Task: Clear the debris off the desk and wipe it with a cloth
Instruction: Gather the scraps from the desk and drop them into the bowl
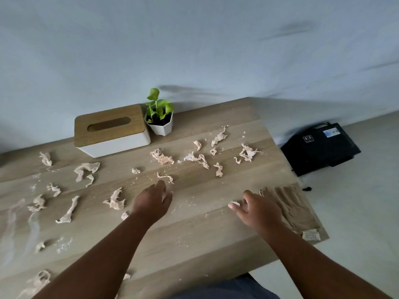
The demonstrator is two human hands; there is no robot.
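Hands low centre over light wooden table (194, 223): left hand (152, 202) fingers pinch pale torn paper scrap (165, 196); right hand (258, 209) pinches small white scrap (235, 203), beige cloth (291, 203) beside it.

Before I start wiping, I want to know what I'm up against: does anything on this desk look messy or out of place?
Yes. Torn pale scraps and fine crumbs are scattered across the desk. The tissue box and potted plant stand tidy at the back.
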